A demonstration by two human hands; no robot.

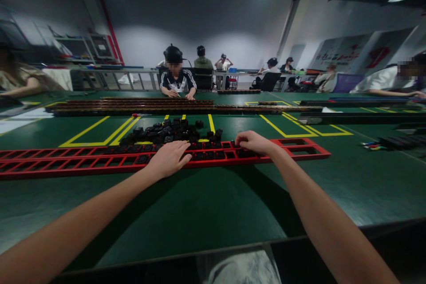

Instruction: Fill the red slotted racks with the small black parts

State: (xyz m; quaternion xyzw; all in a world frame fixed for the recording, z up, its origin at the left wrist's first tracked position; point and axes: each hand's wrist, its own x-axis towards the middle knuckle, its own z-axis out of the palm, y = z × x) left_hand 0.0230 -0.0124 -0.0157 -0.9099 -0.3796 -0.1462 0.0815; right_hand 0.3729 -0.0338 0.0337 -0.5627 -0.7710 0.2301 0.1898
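Observation:
A long red rack (282, 155) with two rows of rectangular openings lies across the table. Several small black socket-like blocks (199, 155) sit in its openings near the middle. My left hand (169, 158) rests on the rack, palm down, its fingers stretched out over the blocks. Farther right, my right hand (253, 143) bends over the rack with curled fingers and its fingertips at the back row; what they hold, if anything, is hidden. Behind the rack lies a loose heap of the same black blocks (166, 130).
The green table (206, 213) carries yellow tape lines (289, 136). Long dark strips (133, 105) lie beyond the heap, with black rails (353, 118) at right. A cable bundle (374, 146) lies on the right. Across the table sits a person (178, 77); others work on both sides.

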